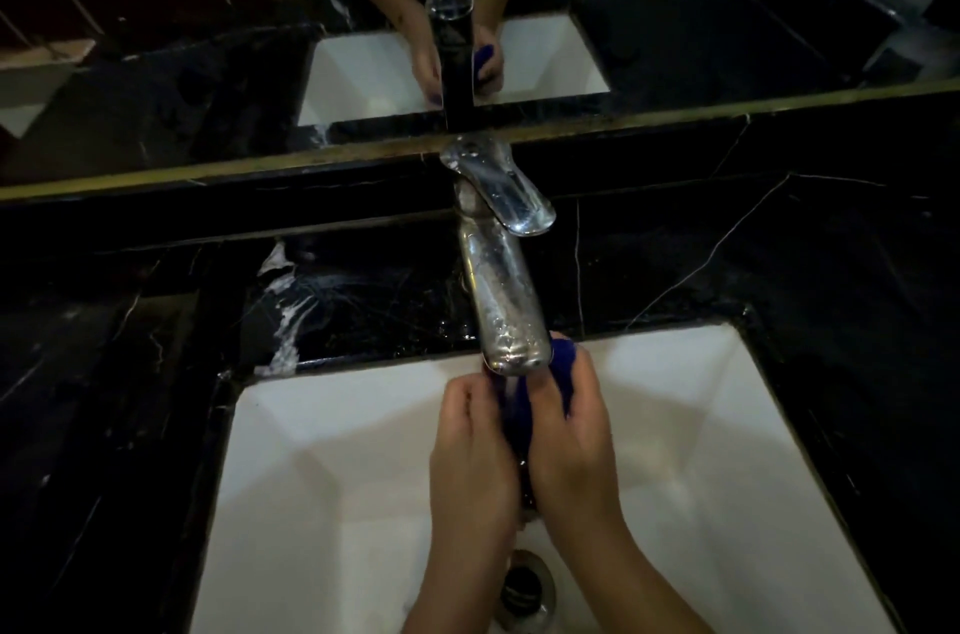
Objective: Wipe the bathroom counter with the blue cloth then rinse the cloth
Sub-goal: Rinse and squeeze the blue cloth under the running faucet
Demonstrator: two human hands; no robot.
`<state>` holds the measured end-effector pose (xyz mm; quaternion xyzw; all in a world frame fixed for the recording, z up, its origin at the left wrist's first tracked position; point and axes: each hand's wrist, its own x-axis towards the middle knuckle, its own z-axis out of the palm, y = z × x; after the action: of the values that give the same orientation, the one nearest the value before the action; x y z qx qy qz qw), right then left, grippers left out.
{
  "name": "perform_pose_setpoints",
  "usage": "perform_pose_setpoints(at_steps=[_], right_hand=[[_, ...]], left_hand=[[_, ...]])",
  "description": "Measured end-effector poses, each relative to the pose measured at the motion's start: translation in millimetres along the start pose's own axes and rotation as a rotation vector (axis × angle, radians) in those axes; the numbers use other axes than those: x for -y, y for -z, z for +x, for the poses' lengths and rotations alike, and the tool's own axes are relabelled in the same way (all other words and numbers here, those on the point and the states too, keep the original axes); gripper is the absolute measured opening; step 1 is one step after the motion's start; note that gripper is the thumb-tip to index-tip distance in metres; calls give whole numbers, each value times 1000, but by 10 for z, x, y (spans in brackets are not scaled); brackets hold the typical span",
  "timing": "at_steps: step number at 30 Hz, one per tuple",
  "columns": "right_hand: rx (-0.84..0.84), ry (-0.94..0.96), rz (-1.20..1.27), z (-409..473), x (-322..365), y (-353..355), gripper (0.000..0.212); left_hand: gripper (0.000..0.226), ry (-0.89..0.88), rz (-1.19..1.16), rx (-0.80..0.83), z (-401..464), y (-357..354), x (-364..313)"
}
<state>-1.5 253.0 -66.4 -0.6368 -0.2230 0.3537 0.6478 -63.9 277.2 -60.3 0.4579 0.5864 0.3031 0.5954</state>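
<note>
The blue cloth (563, 373) is bunched between both my hands, directly under the spout of the chrome faucet (504, 301). My left hand (472, 457) grips its left side with curled fingers. My right hand (571, 436) grips its right side, a fold of cloth sticking up above the fingers. Both hands hover over the white sink basin (322, 477). Water seems to run from the spout onto the cloth. The black marble counter (779, 270) surrounds the basin, wet with pale streaks at the left of the faucet.
The metal drain (527, 592) sits at the basin's bottom, below my wrists. A mirror (208, 62) behind the counter reflects the faucet, the sink and my hands. A brass strip (260, 168) edges the mirror's base.
</note>
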Motion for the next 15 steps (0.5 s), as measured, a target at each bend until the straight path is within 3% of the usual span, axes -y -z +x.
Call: perform_pose_setpoints(at_steps=[4,8,12,15], right_hand=[[104,-25,-9,-11,46,16,19],[68,-102,20,77,99,180,31],[109,-196,149,47,110,251,25],[129,-219,211,56,138,278,22]], left_hand=[[25,34,-265,-75,-7,49,-92],[11,-51,-302,-43,-39,215,-119],[25,-39,-300,103,6,336,-106],[61,57,-402,289,50,385,-49]])
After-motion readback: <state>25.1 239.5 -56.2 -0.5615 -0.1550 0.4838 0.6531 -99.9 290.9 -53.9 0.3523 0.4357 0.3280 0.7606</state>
